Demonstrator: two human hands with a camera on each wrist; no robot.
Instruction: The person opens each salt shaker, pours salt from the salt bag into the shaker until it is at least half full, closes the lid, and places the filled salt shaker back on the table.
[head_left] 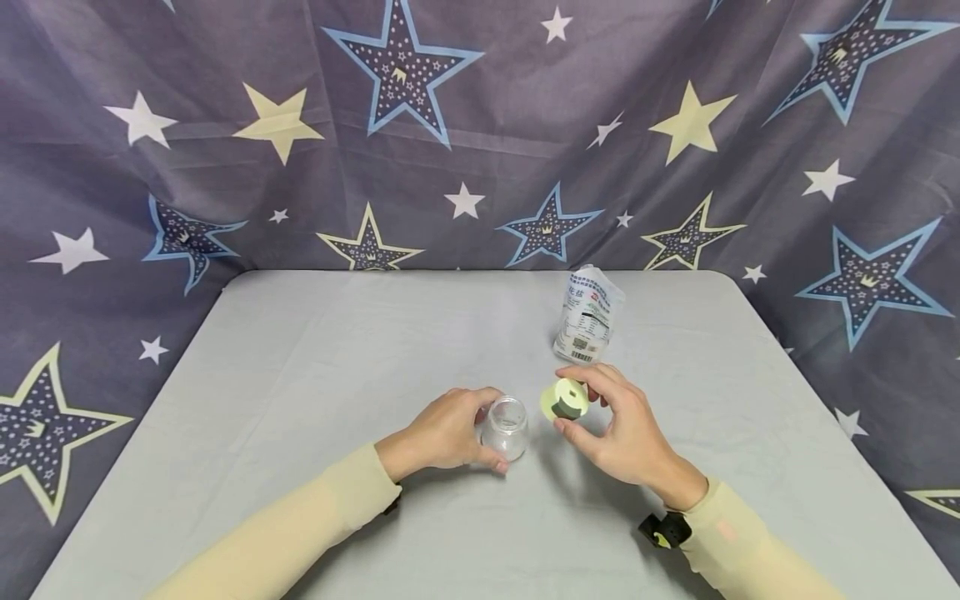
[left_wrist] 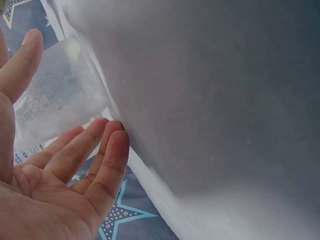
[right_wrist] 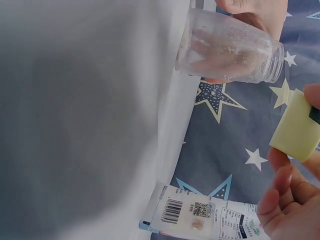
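A clear, round-bodied jar (head_left: pixel 507 428) stands upright on the table with its mouth uncovered. My left hand (head_left: pixel 453 428) holds it from the left side, thumb near the front and fingers at the back; in the left wrist view the jar (left_wrist: pixel 62 92) sits between thumb and fingers. Just right of the jar, my right hand (head_left: pixel 619 425) pinches a pale yellow-green lid (head_left: pixel 572 395) with a dark patch, between thumb and fingers. The lid is apart from the jar and raised above the table, tilted. Small specks or droplets show on the jar wall (right_wrist: pixel 225 47).
A white printed plastic pouch (head_left: pixel 588 315) stands behind the right hand. The grey-covered table (head_left: pixel 360 350) ends at a dark curtain with stars (head_left: pixel 465 125) at the back and sides. A dark wrist device (head_left: pixel 666 529) sits at the right cuff.
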